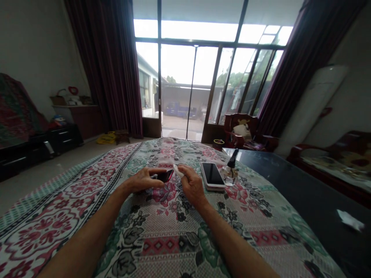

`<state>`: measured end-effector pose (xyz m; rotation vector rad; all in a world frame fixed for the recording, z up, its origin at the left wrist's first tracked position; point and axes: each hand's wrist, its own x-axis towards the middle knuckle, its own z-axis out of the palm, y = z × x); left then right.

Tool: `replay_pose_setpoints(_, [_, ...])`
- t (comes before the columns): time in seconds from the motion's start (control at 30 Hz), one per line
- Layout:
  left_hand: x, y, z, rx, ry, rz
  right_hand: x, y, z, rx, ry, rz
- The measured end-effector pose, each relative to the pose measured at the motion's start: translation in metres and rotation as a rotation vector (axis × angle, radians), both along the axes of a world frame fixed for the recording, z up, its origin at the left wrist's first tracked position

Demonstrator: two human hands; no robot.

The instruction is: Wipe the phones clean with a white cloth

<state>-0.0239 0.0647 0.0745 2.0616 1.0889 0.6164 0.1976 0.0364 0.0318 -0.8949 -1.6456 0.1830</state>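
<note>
My left hand (pixel 146 180) is closed on a dark phone (pixel 164 176) with a pinkish-red edge, its thumb along the near side and its fingers along the far side. Just right of it, my right hand (pixel 191 184) pinches a piece of white tissue (pixel 177 171) close to the phone's right end. I cannot tell whether the tissue touches the phone. Beside my right hand lies a white-framed phone (pixel 213 175) with a dark screen, apparently on a box. A clear bottle (pixel 230 175) with a black pump top stands right next to it.
A floral cloth (pixel 174 231) covers the surface under my hands. To the right is a dark glossy tabletop (pixel 290 185) with a crumpled white tissue (pixel 350 221) on it. Wooden chairs (pixel 242 129) stand beyond, before glass doors.
</note>
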Motion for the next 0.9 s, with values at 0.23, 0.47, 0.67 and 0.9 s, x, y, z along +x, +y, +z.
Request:
replay_pose_setpoints(0.23, [0.000,-0.003,0.004,-0.008,-0.067,0.023,-0.018,-0.018,0.009,0.051,-0.072,0.089])
replay_pose_setpoints(0.47, [-0.001,-0.003,0.002,-0.038,-0.124,-0.011,-0.021,-0.021,0.013,0.089,-0.055,0.107])
replay_pose_setpoints(0.67, [0.004,-0.005,0.002,-0.110,-0.217,-0.079,-0.006,-0.010,0.013,0.043,-0.034,0.006])
replay_pose_setpoints(0.9, [0.002,-0.003,-0.001,-0.157,-0.253,-0.045,-0.012,-0.016,0.021,0.065,-0.063,0.021])
